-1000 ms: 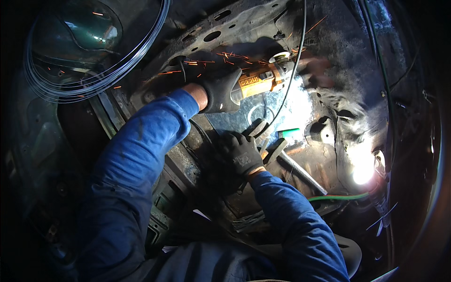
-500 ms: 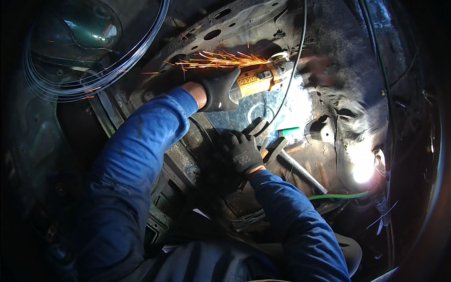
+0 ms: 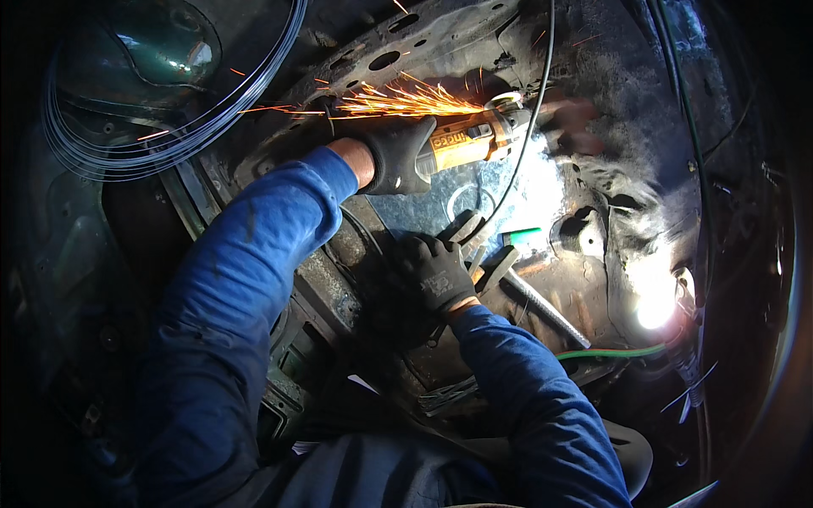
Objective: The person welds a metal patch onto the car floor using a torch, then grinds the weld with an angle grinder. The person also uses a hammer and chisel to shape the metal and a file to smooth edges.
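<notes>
My left hand (image 3: 391, 154), in a dark glove, is wrapped around the body of a yellow angle grinder (image 3: 461, 146). Orange sparks (image 3: 406, 102) stream leftward from the disc (image 3: 506, 100) at its far end, close to the dark metal panel. Below the grinder, my gloved right hand (image 3: 439, 273) is closed and leans low on the metalwork; its fingertips are hidden. Beside it lies a tool with a silver tubular handle (image 3: 546, 306) and dark metal parts near my fingers. A small green piece (image 3: 521, 236) lies just above that handle.
A lit lamp (image 3: 656, 309) glares at the right. A coil of wire (image 3: 127, 165) hangs at upper left. One grey cable (image 3: 542, 93) crosses in front of the grinder, and a green hose (image 3: 614, 352) runs toward the lamp. Holed sheet metal (image 3: 423, 46) rises at the far side.
My left hand and the grinder body have shifted very slightly upward. The sparks fan out in a wider, changed pattern. My right hand stays in place.
</notes>
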Motion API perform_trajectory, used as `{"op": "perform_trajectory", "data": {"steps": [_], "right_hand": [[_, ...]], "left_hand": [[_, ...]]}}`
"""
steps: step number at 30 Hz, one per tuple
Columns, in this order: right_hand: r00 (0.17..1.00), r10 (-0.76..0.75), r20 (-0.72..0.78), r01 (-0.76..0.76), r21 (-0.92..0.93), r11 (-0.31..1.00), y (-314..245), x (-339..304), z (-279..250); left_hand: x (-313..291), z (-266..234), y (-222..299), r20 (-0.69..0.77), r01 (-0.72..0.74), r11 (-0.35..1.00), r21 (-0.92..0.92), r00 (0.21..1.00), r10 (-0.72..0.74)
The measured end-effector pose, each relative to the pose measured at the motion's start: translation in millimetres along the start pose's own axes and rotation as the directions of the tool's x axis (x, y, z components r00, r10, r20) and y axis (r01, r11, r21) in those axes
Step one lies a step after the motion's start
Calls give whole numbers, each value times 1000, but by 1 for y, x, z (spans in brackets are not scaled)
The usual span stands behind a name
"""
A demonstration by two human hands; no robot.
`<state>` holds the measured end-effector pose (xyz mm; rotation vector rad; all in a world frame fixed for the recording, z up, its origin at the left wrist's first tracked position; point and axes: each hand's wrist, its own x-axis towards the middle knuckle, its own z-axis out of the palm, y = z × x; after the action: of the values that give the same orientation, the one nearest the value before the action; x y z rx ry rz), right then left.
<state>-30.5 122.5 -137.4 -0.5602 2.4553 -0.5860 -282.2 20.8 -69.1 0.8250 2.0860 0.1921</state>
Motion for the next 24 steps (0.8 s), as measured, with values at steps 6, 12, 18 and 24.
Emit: {"op": "perform_trajectory", "data": {"steps": [6,12,18,24], "right_hand": [[999,17,-46,-14,44,999,-2,0,4],[999,5,-38,-3,51,999,-2,-2,-1],[1000,5,-26,-5,7,1000,-4,-1,-5],[993,8,-114,-7,16,1000,0,0,10]], "left_hand": [[-2,-7,4,7,-8,1000,24,1000,7],[-3,6,-1,-46,3,1000,-28,999,-4],[-20,21,-15,-76,-6,999,-36,997,4],[-31,16,-13,-44,20,1000,12,999,-19]]}}
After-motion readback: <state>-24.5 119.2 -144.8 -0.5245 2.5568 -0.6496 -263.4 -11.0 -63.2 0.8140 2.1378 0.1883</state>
